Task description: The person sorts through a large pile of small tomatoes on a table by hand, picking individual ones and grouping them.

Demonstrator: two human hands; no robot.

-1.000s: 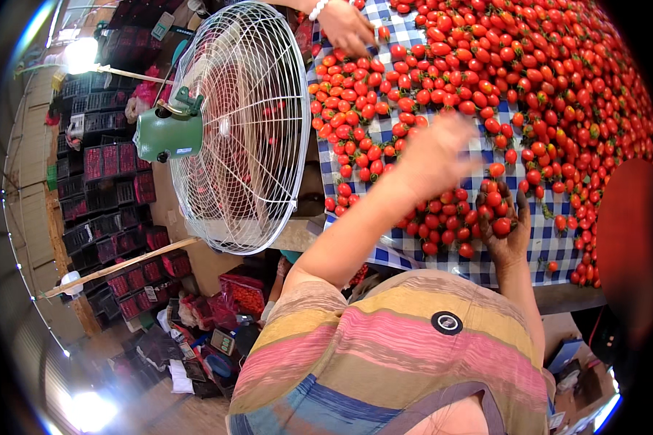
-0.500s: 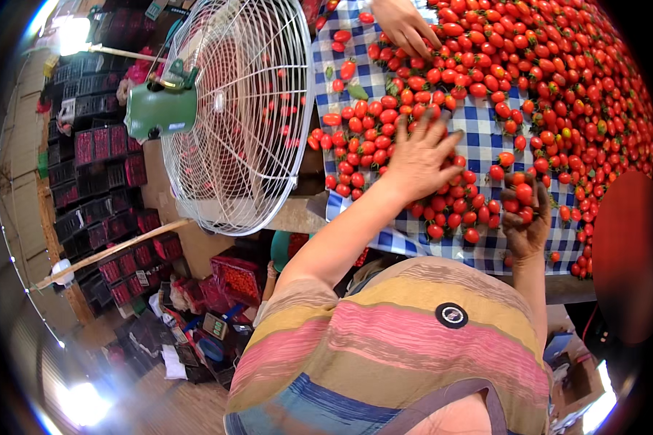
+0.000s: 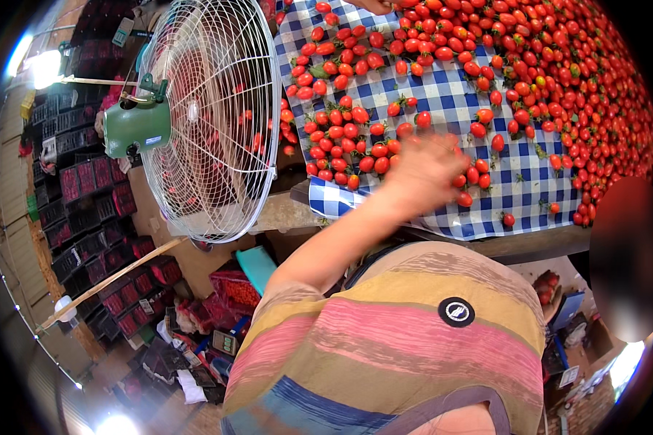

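our blurred left hand (image 3: 426,174) is over glossy oval red tomatoes (image 3: 336,132) near the blue-checked, cloth-covered bench (image 3: 533,196)'s near edge; we cannot tell its grip, nor our right hand (image 3: 547,288)'s. many lie loose rightward.

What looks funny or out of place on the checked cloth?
Nothing looks badly wrong. A green leaf lies among the red tomatoes toward the left of the checked cloth, so its colour stands out. Also, one tomato sits alone near the front edge, apart from the bunch by the left hand.
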